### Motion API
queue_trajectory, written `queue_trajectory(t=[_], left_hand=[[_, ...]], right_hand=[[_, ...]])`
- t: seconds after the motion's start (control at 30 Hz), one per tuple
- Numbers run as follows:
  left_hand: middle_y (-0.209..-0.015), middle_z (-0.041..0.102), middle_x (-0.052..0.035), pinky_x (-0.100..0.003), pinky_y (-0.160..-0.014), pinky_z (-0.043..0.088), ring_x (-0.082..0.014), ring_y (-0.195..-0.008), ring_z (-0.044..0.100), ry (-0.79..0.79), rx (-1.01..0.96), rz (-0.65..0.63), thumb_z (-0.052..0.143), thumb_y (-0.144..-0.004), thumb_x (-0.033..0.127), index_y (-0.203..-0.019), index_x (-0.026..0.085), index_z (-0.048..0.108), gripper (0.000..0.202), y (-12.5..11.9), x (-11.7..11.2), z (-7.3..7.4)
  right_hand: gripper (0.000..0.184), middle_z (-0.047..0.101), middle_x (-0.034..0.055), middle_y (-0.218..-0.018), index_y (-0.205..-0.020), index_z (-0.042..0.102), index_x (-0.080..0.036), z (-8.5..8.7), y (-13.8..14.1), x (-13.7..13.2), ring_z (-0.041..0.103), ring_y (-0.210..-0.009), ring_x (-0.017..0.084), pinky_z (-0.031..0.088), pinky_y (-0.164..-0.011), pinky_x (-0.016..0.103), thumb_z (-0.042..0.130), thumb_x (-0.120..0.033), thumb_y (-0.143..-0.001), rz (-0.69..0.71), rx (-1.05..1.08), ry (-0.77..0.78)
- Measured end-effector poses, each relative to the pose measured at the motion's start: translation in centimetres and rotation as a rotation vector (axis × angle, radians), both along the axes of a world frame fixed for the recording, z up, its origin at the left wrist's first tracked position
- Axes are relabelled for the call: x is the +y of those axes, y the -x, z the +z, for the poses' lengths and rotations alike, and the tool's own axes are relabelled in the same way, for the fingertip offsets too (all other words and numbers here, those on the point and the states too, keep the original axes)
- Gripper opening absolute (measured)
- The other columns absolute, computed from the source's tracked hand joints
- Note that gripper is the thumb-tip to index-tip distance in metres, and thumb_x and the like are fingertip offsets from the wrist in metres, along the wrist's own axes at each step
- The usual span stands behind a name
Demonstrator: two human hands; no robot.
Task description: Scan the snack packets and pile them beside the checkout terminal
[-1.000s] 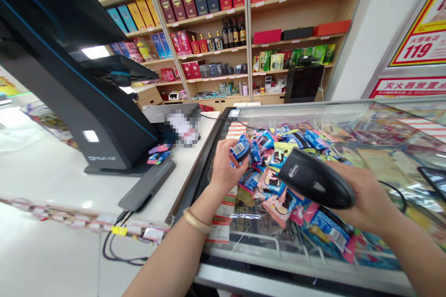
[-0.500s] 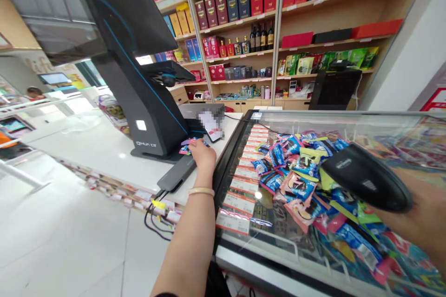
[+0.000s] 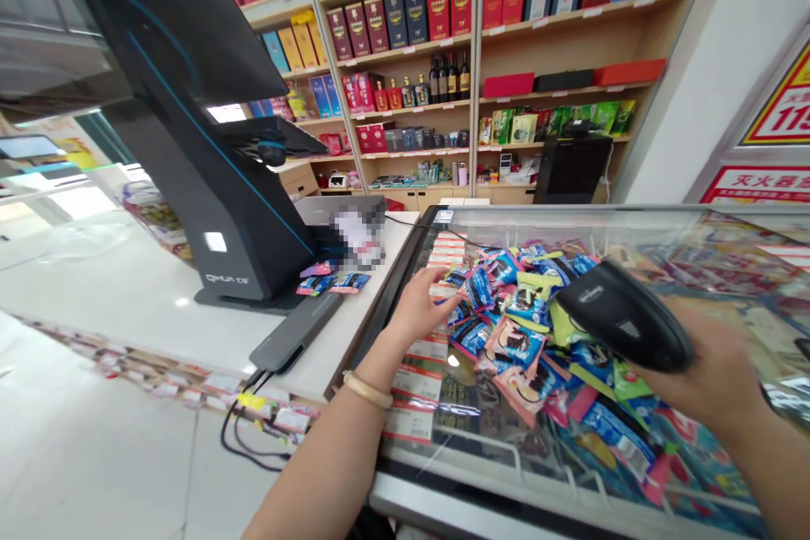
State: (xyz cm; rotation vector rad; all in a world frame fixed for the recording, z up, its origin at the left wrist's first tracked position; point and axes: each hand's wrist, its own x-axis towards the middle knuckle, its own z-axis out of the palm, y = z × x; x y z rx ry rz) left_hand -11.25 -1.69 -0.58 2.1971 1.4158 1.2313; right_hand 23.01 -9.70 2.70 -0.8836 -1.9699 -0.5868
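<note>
My left hand (image 3: pixel 422 304) reaches over the left edge of a pile of small snack packets (image 3: pixel 530 297). Its thumb and fingers are spread around the nearest packets, and I see nothing held in it. Blue, pink and yellow-green wrappers make up the pile, which lies on the glass top of a display case (image 3: pixel 474 449). In my right hand (image 3: pixel 709 359) is a black barcode scanner (image 3: pixel 626 316), its head pointing left over the pile. A few similar packets (image 3: pixel 316 280) rest on the white counter beside the monitor stand.
The black monitor stand (image 3: pixel 221 211) rises from the white counter (image 3: pixel 120 270). A grey flat box with cables (image 3: pixel 296 333) lies at the counter's edge, and a blurred-out phone (image 3: pixel 358 238) is behind it. Shelves of boxes and bottles (image 3: pixel 405 93) line the back.
My left hand has let go of a packet by the monitor stand and moved right to the pile. The scanner stays over the pile. The view has turned slightly right.
</note>
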Motion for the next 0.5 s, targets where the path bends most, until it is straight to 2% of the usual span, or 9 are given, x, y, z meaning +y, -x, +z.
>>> queue_trajectory(t=[0.1, 0.2, 0.33, 0.5], left_hand=[[-0.127, 0.066, -0.014, -0.047, -0.107, 0.048, -0.0287, -0.119, 0.063, 0.013, 0.003, -0.105, 0.079, -0.074, 0.03, -0.136, 0.019, 0.055, 0.067, -2.0, -0.6, -0.6], [-0.138, 0.061, -0.0165, -0.051, -0.112, 0.044, -0.0323, -0.129, 0.057, 0.04, 0.013, -0.169, 0.081, -0.072, 0.028, -0.145, 0.019, 0.048, 0.08, -3.3, -0.7, -1.0], [-0.14, 0.061, -0.015, -0.05, -0.112, 0.045, -0.0312, -0.129, 0.058, 0.062, -0.011, -0.195, 0.078, -0.074, 0.024, -0.141, 0.021, 0.053, 0.072, -3.9, -0.4, -1.4], [-0.127, 0.068, -0.0121, -0.043, -0.104, 0.051, -0.0273, -0.117, 0.065, 0.081, -0.078, -0.165, 0.074, -0.074, 0.019, -0.128, 0.019, 0.061, 0.055, -3.6, -0.5, -1.4]], right_hand=[[0.013, 0.071, 0.0069, -0.08, -0.096, 0.063, -0.024, -0.8, 0.0, -0.1, 0.069, -0.067, 0.024, 0.052, -0.061, 0.032, 0.058, -0.028, -0.085, -0.029, 0.055, 0.113], [0.021, 0.072, 0.0093, -0.085, -0.103, 0.064, -0.023, -1.3, 0.0, -0.1, 0.071, -0.073, 0.026, 0.055, -0.065, 0.034, 0.059, -0.029, -0.084, -0.008, 0.057, 0.16], [0.026, 0.073, 0.0078, -0.089, -0.11, 0.063, -0.022, -1.4, 0.2, 0.0, 0.072, -0.076, 0.024, 0.056, -0.066, 0.034, 0.059, -0.026, -0.084, 0.045, 0.057, 0.172], [0.026, 0.073, 0.0071, -0.09, -0.11, 0.062, -0.023, -1.2, 0.4, 0.0, 0.072, -0.076, 0.024, 0.055, -0.065, 0.033, 0.058, -0.024, -0.085, 0.044, 0.04, 0.197]])
